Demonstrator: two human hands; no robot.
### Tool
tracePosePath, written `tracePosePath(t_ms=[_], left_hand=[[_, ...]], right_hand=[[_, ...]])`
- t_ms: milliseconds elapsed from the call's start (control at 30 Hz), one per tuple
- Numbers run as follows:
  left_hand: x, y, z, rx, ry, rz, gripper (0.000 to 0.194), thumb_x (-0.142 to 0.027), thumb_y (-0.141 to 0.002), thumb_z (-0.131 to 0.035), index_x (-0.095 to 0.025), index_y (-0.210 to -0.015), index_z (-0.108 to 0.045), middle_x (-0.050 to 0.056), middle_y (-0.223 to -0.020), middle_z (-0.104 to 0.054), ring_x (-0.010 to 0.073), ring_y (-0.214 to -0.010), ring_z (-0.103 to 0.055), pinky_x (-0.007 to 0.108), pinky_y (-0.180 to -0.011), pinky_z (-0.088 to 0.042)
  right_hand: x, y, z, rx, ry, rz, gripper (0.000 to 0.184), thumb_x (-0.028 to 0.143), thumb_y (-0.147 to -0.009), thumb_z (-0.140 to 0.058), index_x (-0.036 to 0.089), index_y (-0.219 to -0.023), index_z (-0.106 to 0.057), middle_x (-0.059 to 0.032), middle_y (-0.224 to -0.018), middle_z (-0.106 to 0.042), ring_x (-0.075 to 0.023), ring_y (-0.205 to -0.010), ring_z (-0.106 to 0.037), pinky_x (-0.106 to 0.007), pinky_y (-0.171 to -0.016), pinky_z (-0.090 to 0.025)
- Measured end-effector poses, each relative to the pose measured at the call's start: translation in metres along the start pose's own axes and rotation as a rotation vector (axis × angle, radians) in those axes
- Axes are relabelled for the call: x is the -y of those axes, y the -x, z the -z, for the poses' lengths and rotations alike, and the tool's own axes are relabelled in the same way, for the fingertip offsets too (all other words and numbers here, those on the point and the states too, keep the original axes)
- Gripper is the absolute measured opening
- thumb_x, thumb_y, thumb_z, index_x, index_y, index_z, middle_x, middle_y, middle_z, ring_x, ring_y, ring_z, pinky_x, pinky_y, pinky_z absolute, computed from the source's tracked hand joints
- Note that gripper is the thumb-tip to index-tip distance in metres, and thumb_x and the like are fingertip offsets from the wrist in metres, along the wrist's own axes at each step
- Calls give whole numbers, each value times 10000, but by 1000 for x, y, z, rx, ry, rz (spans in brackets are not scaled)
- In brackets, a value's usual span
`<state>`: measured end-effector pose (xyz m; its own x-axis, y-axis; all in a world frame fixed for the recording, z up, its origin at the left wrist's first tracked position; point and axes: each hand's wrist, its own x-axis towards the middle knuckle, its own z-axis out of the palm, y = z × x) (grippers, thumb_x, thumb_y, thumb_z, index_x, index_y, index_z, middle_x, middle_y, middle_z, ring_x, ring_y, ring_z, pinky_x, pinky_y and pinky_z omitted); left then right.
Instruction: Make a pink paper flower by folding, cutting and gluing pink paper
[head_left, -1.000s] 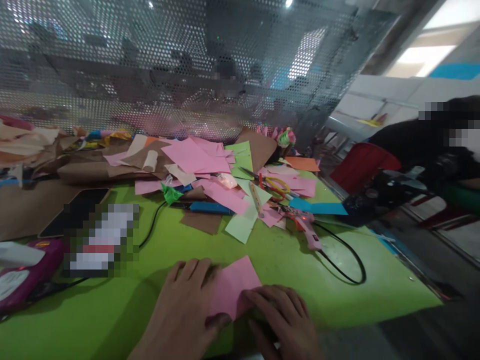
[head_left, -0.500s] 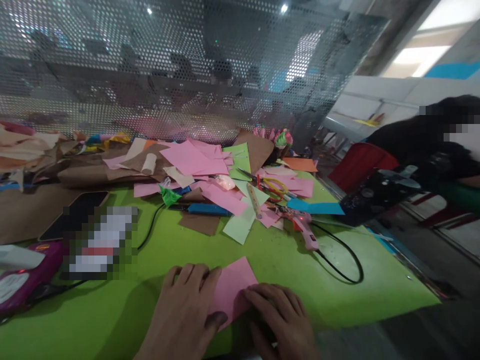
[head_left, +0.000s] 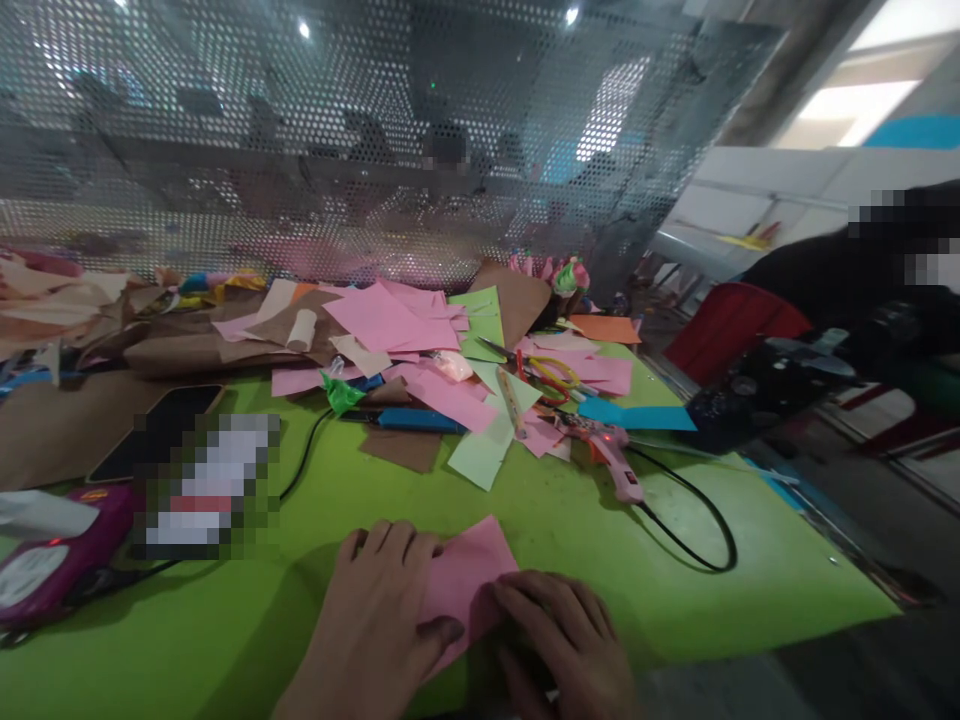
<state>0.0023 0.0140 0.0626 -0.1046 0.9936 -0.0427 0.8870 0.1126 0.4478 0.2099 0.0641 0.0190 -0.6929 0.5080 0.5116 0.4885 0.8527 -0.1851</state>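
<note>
Perforated metal panel (head_left: 360, 130), grey, reflective, standing behind the far edge. Counter (head_left: 690, 620): lime green, lit brighter at right. Purple device (head_left: 79, 550), corded, far left. Brown paper (head_left: 60, 430), flat; dark phone (head_left: 169, 425) resting partly on it. Left hand (head_left: 375, 610): laid over the left side of the pink sheet, fingers slightly spread, thumb apart, on the paper. Heap of cut paper (head_left: 397, 320), mostly pink and brown, along the back. Pink sheet (head_left: 465, 580): one, at the near edge, between the hands. Right hand (head_left: 566, 630): fingers close together at the sheet's right edge; whether they pinch it, cannot tell. Pink glue gun (head_left: 619, 465), black cord looped. Red chair (head_left: 739, 330), beyond the counter; person (head_left: 817, 255) in dark clothing, beside it. Bright window (head_left: 855, 105), upper right.
</note>
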Motion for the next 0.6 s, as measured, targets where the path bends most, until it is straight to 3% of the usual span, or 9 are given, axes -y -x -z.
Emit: tracePosePath(t_ms=[233,433,600], left_hand=[[1,-3,-2,11,55,-18,188,-220,-722,-655,-195,-903,-616,49,-962,-625,271,-913,-542,437,-820,-375],[-3,-9,-1,49,48,-5,271,-223,-728,-689,-197,-990,-624,51,-982,-646,283,-932,-552,458,-838,-369],[-3,-10,-3,30,26,-49,149,-219,-733,-686,-206,-866,-621,30,-919,-639,267,-865,-557,442,-799,-374]], right_hand=[[-1,3,-1,0,2,2,370,123,-802,-565,175,-1166,-600,-103,-1068,-671,-245,-952,-594,-375,-783,-475],[-1,1,-1,-10,-5,6,391,103,-780,-552,175,-1162,-598,-102,-1060,-676,-243,-943,-598,-375,-781,-478],[-3,1,-4,-23,-21,-3,413,95,-743,-545,173,-1143,-611,-104,-1056,-681,-248,-936,-610,-371,-770,-493]])
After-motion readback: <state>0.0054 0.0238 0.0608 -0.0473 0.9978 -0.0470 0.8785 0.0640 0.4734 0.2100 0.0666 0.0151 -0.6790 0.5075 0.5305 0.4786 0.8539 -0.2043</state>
